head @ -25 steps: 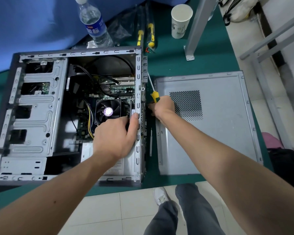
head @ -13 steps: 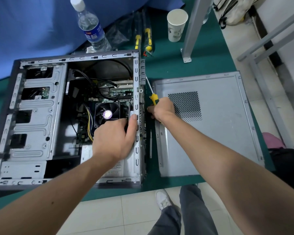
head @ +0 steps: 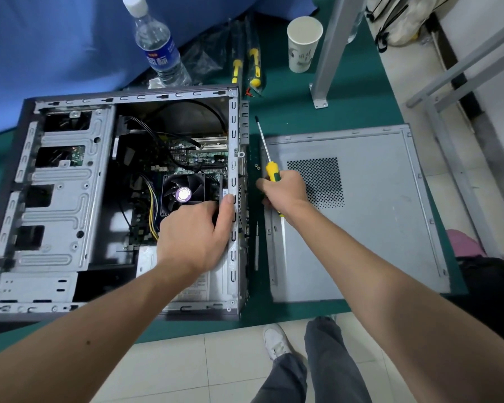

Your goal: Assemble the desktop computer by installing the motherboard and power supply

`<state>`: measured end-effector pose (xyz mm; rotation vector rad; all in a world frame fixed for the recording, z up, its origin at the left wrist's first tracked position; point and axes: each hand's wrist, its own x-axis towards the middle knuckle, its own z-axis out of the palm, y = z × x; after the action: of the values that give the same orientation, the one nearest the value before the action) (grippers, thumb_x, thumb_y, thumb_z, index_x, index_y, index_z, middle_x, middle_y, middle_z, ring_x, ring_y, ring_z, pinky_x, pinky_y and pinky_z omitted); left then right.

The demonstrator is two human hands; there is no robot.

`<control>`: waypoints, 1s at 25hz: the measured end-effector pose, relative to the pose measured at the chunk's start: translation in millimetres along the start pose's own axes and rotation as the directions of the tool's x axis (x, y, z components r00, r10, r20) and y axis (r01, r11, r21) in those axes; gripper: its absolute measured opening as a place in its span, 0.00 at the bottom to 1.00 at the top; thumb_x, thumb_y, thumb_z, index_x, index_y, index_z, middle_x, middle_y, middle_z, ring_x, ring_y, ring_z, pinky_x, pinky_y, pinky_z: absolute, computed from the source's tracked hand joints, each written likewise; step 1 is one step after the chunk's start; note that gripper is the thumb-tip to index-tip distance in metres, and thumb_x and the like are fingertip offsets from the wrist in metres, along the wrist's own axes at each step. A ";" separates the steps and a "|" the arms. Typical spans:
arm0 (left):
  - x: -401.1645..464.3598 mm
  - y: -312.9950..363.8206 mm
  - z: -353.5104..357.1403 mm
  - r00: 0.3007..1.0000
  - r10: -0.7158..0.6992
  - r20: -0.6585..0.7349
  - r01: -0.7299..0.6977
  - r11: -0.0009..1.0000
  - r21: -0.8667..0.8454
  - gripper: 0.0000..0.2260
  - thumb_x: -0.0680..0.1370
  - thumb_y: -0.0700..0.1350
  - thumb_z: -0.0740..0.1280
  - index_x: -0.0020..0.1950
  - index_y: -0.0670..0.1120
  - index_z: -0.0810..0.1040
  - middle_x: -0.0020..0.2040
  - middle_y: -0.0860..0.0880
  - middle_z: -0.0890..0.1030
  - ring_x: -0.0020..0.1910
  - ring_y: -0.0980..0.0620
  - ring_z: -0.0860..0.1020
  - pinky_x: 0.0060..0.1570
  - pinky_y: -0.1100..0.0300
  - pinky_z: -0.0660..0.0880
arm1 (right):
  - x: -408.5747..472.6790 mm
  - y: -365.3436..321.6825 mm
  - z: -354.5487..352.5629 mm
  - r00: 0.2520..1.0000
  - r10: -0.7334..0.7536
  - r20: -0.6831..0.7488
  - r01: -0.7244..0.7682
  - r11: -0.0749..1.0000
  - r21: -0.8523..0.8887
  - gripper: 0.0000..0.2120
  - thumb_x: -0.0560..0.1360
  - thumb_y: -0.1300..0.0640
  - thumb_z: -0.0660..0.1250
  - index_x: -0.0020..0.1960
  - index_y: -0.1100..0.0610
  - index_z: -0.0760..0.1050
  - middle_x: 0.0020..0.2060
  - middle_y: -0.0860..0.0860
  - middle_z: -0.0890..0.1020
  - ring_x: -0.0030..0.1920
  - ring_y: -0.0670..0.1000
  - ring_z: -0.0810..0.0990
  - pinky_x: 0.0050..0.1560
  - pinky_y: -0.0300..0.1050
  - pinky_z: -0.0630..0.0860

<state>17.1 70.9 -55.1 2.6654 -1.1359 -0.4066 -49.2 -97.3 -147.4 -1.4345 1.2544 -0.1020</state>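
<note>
The open computer case (head: 56,216) lies on its side on the green mat. Inside it sit the motherboard (head: 198,158) and the black CPU fan (head: 184,193). The power supply (head: 192,289) fills the near right corner. My left hand (head: 192,237) is on top of it, fingers curled over its far edge by the fan and thumb against the case's rear wall. My right hand (head: 285,193) grips a yellow-green screwdriver (head: 271,170) just outside that rear wall, its shaft pointing away from me.
The case's side panel (head: 376,228) lies flat to the right. A water bottle (head: 157,48), a paper cup (head: 303,45), two packed screwdrivers (head: 245,65) and a metal post (head: 329,53) stand behind. Small screws (head: 256,166) lie between case and panel. The table edge runs near my legs.
Both hands keep their places; only the view has shifted a little.
</note>
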 end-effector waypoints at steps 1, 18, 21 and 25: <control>-0.3 0.5 0.1 1.000 0.002 -0.004 -0.002 1.000 0.000 0.33 0.79 0.65 0.39 0.29 0.47 0.71 0.23 0.51 0.73 0.26 0.50 0.74 0.32 0.54 0.73 | -6.7 2.5 -4.4 1.000 0.006 0.011 -0.007 0.998 0.055 0.08 0.71 0.60 0.70 0.35 0.56 0.74 0.27 0.51 0.77 0.22 0.46 0.77 0.24 0.37 0.69; -5.1 0.7 2.9 0.989 0.064 -0.132 -0.066 0.998 -0.016 0.27 0.81 0.63 0.44 0.33 0.46 0.67 0.26 0.48 0.72 0.26 0.49 0.71 0.28 0.58 0.61 | -136.5 79.6 -5.8 0.929 0.193 0.317 -0.234 0.967 0.098 0.04 0.77 0.63 0.63 0.51 0.62 0.75 0.42 0.54 0.85 0.35 0.54 0.85 0.30 0.43 0.76; -4.8 -1.4 4.8 0.988 0.065 -0.141 -0.066 0.998 -0.004 0.28 0.81 0.63 0.45 0.32 0.47 0.68 0.26 0.49 0.73 0.27 0.48 0.72 0.29 0.56 0.63 | -142.2 88.4 9.9 0.951 0.185 0.249 -0.199 0.979 0.033 0.02 0.78 0.60 0.64 0.49 0.57 0.75 0.42 0.55 0.84 0.38 0.55 0.86 0.35 0.48 0.81; -0.9 -2.8 6.4 0.987 0.047 -0.153 -0.049 0.999 -0.011 0.29 0.81 0.63 0.47 0.32 0.46 0.70 0.27 0.48 0.73 0.28 0.49 0.72 0.28 0.58 0.60 | -129.7 83.7 11.1 0.996 0.052 0.070 -0.059 0.993 0.105 0.02 0.77 0.60 0.64 0.47 0.54 0.74 0.44 0.56 0.83 0.35 0.53 0.85 0.28 0.42 0.76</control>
<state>16.2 73.0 -61.9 2.5993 -1.1434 -0.1977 -147.2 22.4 -140.7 -1.3002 1.2147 -0.0813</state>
